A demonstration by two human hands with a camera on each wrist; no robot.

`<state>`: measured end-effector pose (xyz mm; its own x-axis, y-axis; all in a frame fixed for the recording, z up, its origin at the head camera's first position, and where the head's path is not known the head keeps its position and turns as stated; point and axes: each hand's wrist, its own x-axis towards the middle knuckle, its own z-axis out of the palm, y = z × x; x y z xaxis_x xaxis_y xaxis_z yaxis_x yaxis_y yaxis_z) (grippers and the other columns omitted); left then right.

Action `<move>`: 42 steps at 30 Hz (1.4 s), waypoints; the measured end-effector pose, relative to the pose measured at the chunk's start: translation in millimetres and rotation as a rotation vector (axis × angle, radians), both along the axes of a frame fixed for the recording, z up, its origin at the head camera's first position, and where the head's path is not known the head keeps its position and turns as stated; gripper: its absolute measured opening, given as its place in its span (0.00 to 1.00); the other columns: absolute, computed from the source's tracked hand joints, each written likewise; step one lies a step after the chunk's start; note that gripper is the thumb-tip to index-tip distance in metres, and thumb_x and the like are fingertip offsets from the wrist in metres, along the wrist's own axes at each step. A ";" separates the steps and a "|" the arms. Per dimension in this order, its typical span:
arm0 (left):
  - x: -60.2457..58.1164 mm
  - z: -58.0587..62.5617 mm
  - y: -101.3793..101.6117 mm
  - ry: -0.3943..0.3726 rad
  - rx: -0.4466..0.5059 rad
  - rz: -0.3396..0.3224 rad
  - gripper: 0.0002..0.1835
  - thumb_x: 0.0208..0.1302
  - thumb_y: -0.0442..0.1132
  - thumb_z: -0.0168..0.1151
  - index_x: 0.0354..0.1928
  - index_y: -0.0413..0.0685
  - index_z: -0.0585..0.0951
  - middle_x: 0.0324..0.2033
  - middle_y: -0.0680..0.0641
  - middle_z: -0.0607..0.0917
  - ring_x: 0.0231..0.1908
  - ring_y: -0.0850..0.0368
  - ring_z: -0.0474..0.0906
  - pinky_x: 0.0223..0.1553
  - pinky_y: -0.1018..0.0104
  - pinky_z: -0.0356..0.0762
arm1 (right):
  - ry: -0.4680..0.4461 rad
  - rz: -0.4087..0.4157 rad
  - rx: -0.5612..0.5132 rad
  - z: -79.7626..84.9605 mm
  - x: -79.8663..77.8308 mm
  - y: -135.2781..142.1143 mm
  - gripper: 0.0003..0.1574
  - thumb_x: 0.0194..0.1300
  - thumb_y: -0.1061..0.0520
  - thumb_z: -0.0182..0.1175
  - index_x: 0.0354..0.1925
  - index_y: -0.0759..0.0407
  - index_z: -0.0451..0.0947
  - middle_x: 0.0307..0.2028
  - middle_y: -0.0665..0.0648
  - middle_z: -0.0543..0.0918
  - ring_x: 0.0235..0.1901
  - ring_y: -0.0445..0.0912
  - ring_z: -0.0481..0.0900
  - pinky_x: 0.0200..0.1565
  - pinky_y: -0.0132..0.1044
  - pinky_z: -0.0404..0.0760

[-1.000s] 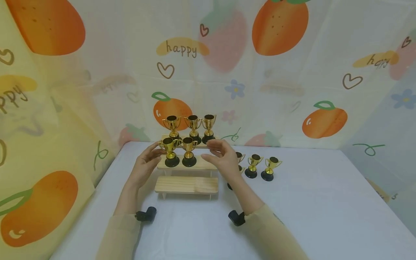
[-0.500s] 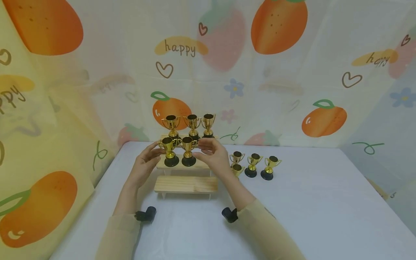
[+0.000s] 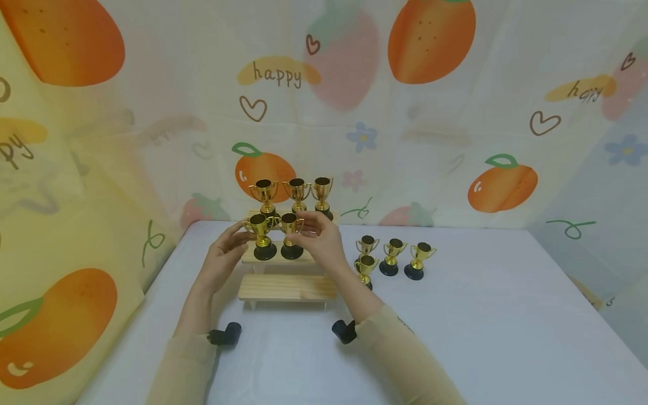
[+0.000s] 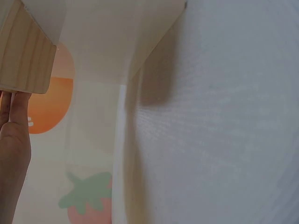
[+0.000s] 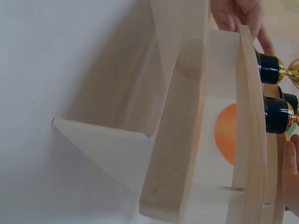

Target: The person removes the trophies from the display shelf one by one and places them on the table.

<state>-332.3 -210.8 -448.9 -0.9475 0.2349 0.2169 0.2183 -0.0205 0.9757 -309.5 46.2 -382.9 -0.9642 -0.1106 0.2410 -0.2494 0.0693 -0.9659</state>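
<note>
A white table [image 3: 506, 315] is at the bottom. Behind it hangs a pale cloth [image 3: 425, 174] with pictures all over. There is a big orange [image 3: 432, 42] near the top, and a smaller orange [image 3: 503, 189] with a green leaf [image 3: 501, 161] lower down on the right. A pink strawberry [image 3: 346, 67] is beside the word "happy" [image 3: 277, 73]. Under that word is a brown heart [image 3: 253, 109]. A blue flower [image 3: 362, 137] sits above a pink flower [image 3: 354, 179].
</note>
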 end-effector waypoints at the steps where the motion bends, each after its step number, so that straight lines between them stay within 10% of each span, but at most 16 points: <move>1: 0.2 0.3 0.2 -0.001 -0.002 0.001 0.30 0.74 0.33 0.51 0.75 0.60 0.61 0.49 0.66 0.80 0.56 0.72 0.73 0.57 0.85 0.66 | -0.005 -0.004 0.002 0.5 -0.1 -0.8 0.31 0.56 0.56 0.74 0.58 0.52 0.77 0.57 0.55 0.81 0.55 0.49 0.79 0.58 0.37 0.80; 42: 0.6 -0.7 1.0 0.023 -0.013 0.019 0.30 0.74 0.32 0.50 0.74 0.60 0.63 0.49 0.67 0.81 0.55 0.72 0.74 0.56 0.83 0.69 | -0.011 -0.046 0.016 2.7 0.0 -3.6 0.27 0.57 0.56 0.73 0.55 0.54 0.79 0.48 0.58 0.84 0.47 0.45 0.82 0.53 0.35 0.82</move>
